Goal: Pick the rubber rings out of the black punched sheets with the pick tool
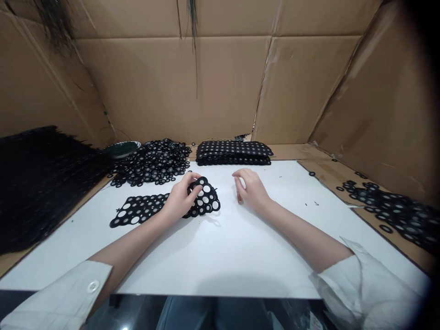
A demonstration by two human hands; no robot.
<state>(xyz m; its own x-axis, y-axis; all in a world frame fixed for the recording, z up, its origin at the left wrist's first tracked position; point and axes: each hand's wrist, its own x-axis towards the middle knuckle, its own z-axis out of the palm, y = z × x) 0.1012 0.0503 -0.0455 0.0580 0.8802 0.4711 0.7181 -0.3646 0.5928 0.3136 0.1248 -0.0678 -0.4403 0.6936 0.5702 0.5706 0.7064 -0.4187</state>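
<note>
A black strip of joined rings [135,211] with round holes lies on the white table, its right end raised and bent. My left hand [180,195] grips that end, thumb on top and fingers behind it. To the right, my right hand [252,188] hovers just over the table, fingers loosely bent and apart, apparently with nothing in them. A gap separates it from the strip. Beneath the strip's raised end there is a faint curved line, too thin to make out.
A heap of loose black rings [154,160] sits at the back left beside a dish of dark green material [122,149]. Stacked ring strips [233,152] stand at the back. Dark bristly material [44,183] fills the left; more rings [395,213] lie right. Cardboard walls [172,87] enclose the table.
</note>
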